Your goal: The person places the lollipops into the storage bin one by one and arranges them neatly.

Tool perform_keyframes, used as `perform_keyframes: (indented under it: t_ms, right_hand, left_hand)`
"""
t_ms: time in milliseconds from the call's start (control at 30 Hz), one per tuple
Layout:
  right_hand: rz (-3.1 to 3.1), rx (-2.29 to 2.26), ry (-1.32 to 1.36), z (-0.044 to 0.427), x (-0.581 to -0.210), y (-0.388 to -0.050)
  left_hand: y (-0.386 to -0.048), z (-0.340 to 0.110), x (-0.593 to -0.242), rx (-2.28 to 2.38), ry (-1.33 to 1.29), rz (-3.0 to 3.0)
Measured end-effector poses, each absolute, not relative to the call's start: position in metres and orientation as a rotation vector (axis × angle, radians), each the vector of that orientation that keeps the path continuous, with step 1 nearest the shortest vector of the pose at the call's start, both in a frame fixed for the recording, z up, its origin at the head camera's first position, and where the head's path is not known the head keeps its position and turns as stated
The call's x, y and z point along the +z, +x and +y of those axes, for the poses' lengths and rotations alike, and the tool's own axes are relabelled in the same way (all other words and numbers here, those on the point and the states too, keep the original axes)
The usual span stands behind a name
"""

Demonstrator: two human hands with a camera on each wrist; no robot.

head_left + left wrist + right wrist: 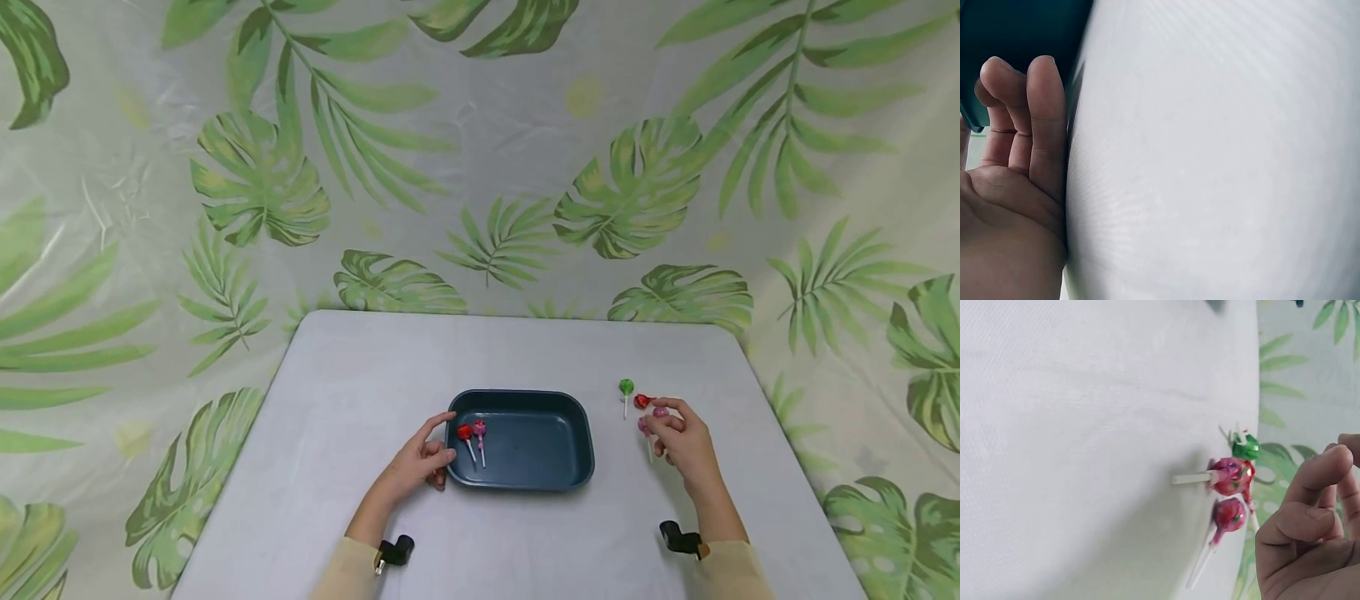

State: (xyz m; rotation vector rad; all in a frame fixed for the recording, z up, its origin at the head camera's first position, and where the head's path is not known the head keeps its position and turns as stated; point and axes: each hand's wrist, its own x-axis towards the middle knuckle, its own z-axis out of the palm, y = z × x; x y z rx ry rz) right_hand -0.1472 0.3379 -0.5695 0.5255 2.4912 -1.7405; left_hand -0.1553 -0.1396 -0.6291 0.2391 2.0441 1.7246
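Note:
A dark blue tray (517,486) has my left hand (416,467) at its left wall, the index fingertip and thumb touching the rim. In the left wrist view the fingers of my left hand (1022,156) bend loosely against the tray (1016,31). Inside, at the left, lie a red lollipop (466,432) and a pink one (480,428). My right hand (682,442) hovers at a pink lollipop (643,425) and a purple one (660,412). The right wrist view shows my right hand (1316,525) with bent, parted fingers beside the pink lollipop (1230,514), nothing between them.
Beyond the right hand lie a green lollipop (626,387) and a red one (642,401), close to the others. A white cloth (375,358) covers the table, whose far edge meets a leaf-patterned sheet (495,167). Each wrist carries a small black camera.

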Motion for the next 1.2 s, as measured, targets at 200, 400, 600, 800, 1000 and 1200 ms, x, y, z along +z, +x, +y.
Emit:
perform_keyframes:
  t_ms: [200,400,600,800,1000,1200]
  right_hand:
    - [2.503,-1.653,0.555,0.341,-0.578,-0.149]
    - [2.515,-1.581,0.576,0.347,-0.593,-0.151]
    - [2.526,-1.580,0.588,0.349,-0.604,-0.154]
    - [2.578,-1.519,0.597,0.346,-0.609,-0.157]
    - [2.613,-1.465,0.609,0.345,-0.613,-0.160]
    - [2.635,-1.423,0.610,0.346,-0.617,-0.161]
  left_hand:
    - [-0.156,-0.139,-0.629,1.740,0.243,2.039]
    - [-0.154,-0.139,-0.627,1.740,0.249,2.039]
    - [-0.155,-0.139,-0.627,1.740,0.246,2.042]
    - [-0.155,-0.139,-0.627,1.740,0.243,2.038]
    - [-0.155,-0.139,-0.627,1.743,0.235,2.033]
    - [-0.155,-0.139,-0.627,1.745,0.231,2.039]
